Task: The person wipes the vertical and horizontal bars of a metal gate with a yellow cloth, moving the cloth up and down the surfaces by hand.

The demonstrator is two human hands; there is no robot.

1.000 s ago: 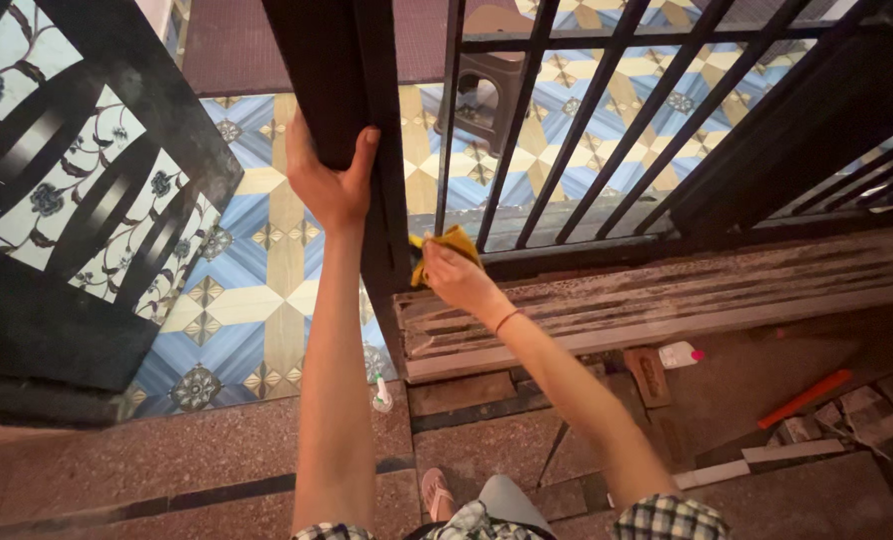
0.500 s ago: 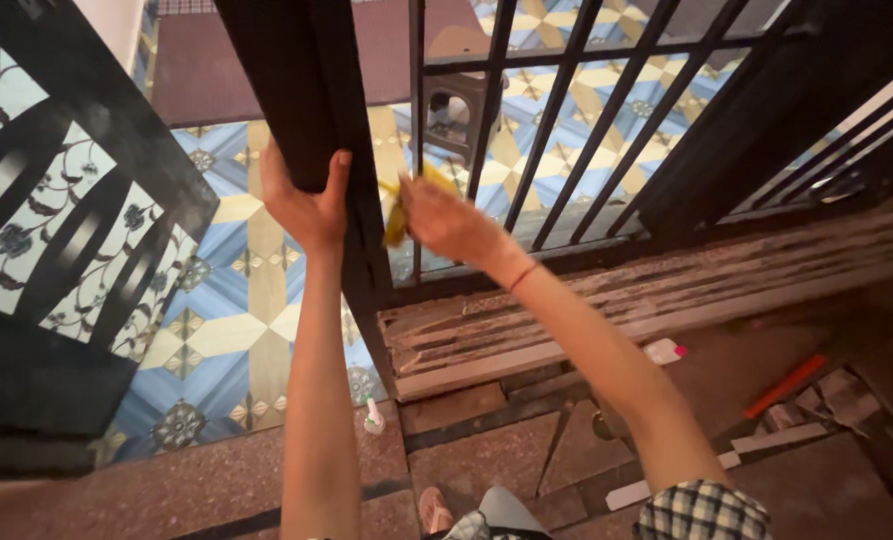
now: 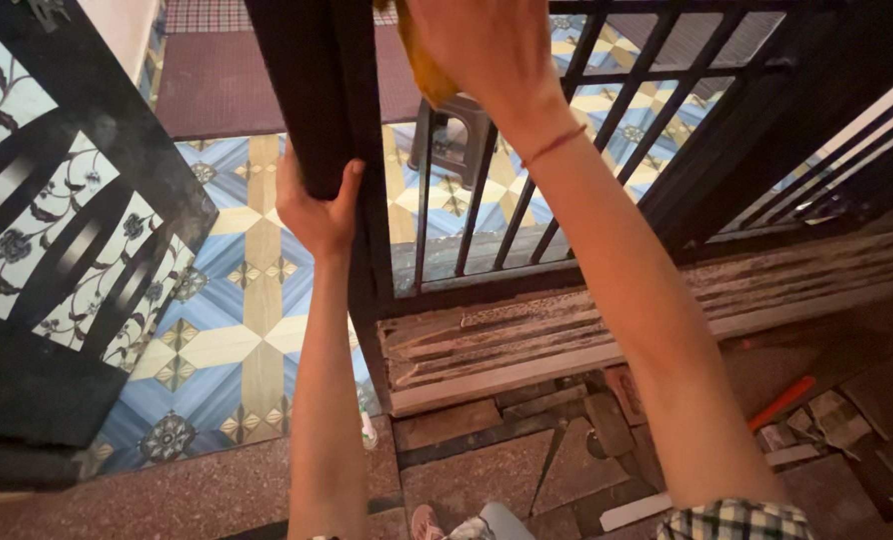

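**Both arms raised, hands at different heights**

The left hand (image 3: 317,205) is seen at centre left of the frame, its arm stretched straight up from the lower edge, fingers and thumb curled in a closed grip. The right hand (image 3: 472,45) is raised to the top centre, partly cropped, fingers closed; a thin red band is worn at the wrist.

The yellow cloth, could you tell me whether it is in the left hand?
No, the yellow cloth is in the right hand, while the left hand grips the dark gate post.
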